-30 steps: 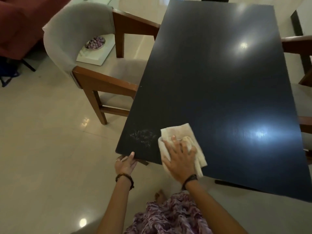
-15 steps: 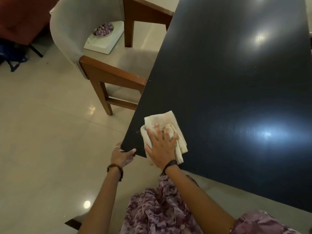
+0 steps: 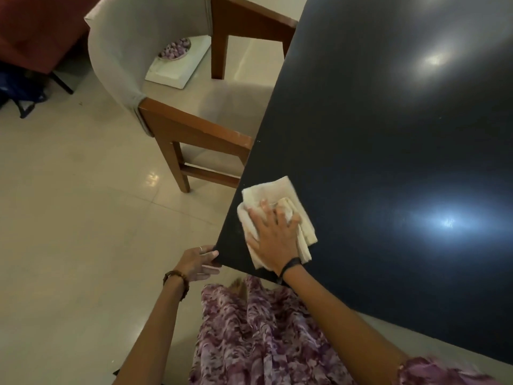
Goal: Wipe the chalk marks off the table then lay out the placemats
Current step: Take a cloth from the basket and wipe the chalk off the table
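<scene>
A folded cream cloth (image 3: 277, 190) lies on the near left corner of the dark glossy table (image 3: 388, 134). My right hand (image 3: 274, 237) presses flat on the cloth, fingers spread. My left hand (image 3: 197, 262) touches the table's corner edge from outside, with the fingers mostly straight and one fingertip on the rim. Faint pale specks show on the dark surface just left of the cloth. No placemats are in view.
A grey upholstered chair with wooden arms (image 3: 194, 126) stands against the table's left side. On its seat lies a white block (image 3: 177, 65) with a bowl of purple pieces (image 3: 175, 48). Cream tiled floor (image 3: 69, 218) spreads to the left. A red sofa (image 3: 36, 26) sits far left.
My right hand slid the cloth left over the chalk smudge at the table corner, which no longer shows. The view moved closer to the table.
</scene>
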